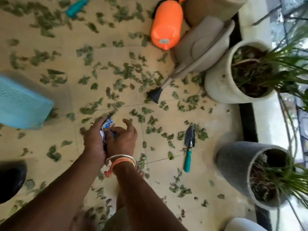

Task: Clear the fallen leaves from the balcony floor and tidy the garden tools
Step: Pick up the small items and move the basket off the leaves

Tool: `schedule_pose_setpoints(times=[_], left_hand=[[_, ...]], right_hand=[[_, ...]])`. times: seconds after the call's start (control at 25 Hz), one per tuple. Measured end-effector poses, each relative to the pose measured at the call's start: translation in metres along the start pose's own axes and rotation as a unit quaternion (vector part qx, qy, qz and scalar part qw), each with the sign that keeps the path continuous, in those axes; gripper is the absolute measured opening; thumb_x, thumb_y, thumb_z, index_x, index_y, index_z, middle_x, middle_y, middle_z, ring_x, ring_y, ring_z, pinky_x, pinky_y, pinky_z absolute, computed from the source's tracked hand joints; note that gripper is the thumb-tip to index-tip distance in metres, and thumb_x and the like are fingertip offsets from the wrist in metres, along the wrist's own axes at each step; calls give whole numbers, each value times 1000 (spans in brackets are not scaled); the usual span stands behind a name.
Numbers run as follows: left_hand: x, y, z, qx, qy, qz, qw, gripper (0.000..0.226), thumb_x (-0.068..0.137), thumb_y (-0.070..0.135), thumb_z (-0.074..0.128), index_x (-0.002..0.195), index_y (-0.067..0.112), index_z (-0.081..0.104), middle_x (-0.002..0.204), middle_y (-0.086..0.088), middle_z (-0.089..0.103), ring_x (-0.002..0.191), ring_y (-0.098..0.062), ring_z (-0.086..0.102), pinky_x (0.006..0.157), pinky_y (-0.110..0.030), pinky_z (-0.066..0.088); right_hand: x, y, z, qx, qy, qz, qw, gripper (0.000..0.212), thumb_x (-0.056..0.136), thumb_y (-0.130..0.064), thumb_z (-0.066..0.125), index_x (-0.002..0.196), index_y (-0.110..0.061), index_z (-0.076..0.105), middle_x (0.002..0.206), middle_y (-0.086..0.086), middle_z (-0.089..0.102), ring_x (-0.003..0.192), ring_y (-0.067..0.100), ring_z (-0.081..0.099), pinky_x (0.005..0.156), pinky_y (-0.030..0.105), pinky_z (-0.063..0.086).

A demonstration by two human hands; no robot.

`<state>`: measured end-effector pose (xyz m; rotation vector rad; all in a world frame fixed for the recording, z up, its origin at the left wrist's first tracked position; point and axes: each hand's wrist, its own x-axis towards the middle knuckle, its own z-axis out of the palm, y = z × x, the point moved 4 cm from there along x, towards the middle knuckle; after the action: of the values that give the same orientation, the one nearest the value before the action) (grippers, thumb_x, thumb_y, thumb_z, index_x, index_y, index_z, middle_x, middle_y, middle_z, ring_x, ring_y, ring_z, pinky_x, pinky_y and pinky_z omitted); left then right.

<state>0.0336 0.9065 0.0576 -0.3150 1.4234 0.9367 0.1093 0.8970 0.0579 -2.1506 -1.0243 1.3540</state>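
Leaves (126, 70), 1 trowel (189, 147), 2 hands (95, 139) (123, 140) w/ wrapper (108, 125)

We are counting left hand (94, 137), right hand (123, 139): 2 | wrapper (107, 126): 1 | trowel (189, 147): 1 | blurred teal tool (76, 6): 1 | sprayer (166, 25): 1 | dustpan (205, 45): 1 | basket (21, 104): 1 | beige pot (208, 10), white pot (216, 82), grey pot (233, 164): 3 | leaves (126, 70): too many to count

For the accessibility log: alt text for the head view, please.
The left hand and right hand grip a crumpled white-and-blue packet over a tiled floor littered with leaves. Nearby: a trowel, orange sprayer, dustpan, blue basket, potted plants.
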Motion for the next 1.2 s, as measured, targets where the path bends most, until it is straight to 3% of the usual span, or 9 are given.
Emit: schedule_pose_setpoints(times=[0.16, 0.24, 0.4, 0.56, 0.76, 0.84, 0.92, 1.04, 1.2], left_hand=[[-4, -23, 35, 97, -3, -21, 995, 30, 103, 24, 48, 79, 9, 57, 50, 1, 64, 40, -8, 60, 42, -13, 48], [-8, -29, 45, 157, 35, -2, 987, 26, 101, 17, 53, 76, 8, 57, 56, -3, 64, 36, -8, 58, 37, -14, 45], [-7, -31, 46, 188, 89, 13, 978, 19, 89, 12, 67, 72, 8, 58, 70, -10, 60, 37, -12, 58, 38, -19, 47], [-4, -23, 39, 158, 64, -27, 985, 9, 86, 17, 68, 87, 8, 68, 71, -7, 67, 54, -18, 64, 50, -26, 52], [-6, 11, -1, 97, 78, -48, 991, 13, 90, 17, 63, 97, 7, 67, 88, -13, 67, 69, -23, 64, 50, -23, 51], [-6, 37, -28, 100, 126, 3, 987, 3, 86, 7, 65, 83, 8, 66, 76, -12, 65, 58, -23, 59, 43, -20, 45], [-2, 65, -62, 136, 168, 63, 974, 24, 80, 0, 67, 63, 15, 59, 61, -6, 60, 55, -19, 53, 47, -23, 41], [7, 87, -134, 188, 192, 49, 962, 17, 70, 22, 71, 60, 21, 57, 61, 4, 57, 63, -18, 54, 58, -28, 45], [30, 111, -242, 273, 262, 20, 925, 32, 67, 44, 68, 78, 15, 58, 77, -6, 66, 77, -32, 63, 73, -39, 54]], right_hand=[[-8, 3, -40, 31, 6, -62, 998, 39, 92, -29, 54, 118, -4, 68, 148, 3, 44, 141, 20, 28, 115, 29, 28], [-12, 5, -57, 39, -24, -67, 997, 43, 94, -31, 47, 118, -3, 69, 149, 2, 44, 139, 17, 29, 114, 19, 22], [-14, 1, -82, 45, -5, -98, 994, 32, 90, -26, 52, 99, -10, 77, 127, 1, 67, 111, 14, 61, 94, 25, 48], [-11, -14, -80, 62, 34, -100, 993, 19, 84, -18, 63, 100, -19, 73, 94, -3, 74, 82, 9, 67, 77, 25, 54], [-6, -31, -25, -7, 16, -122, 992, 16, 82, -13, 68, 94, -22, 73, 87, -5, 75, 77, 7, 67, 73, 19, 53], [-10, -38, 6, -59, 8, -164, 985, 12, 81, -21, 69, 92, -24, 73, 86, -7, 74, 77, 8, 66, 71, 19, 49], [-16, -47, 45, -112, -39, -155, 981, 14, 77, -26, 68, 90, -24, 73, 87, -7, 75, 79, 12, 67, 68, 17, 42], [-30, -58, 111, -238, -154, -135, 950, 22, 75, -34, 58, 83, -23, 76, 83, -3, 75, 81, 21, 69, 65, 23, 40], [-62, -79, 200, -264, -254, -109, 924, 9, 79, -15, 68, 76, -14, 76, 80, 4, 75, 83, 26, 70, 73, 30, 51]])
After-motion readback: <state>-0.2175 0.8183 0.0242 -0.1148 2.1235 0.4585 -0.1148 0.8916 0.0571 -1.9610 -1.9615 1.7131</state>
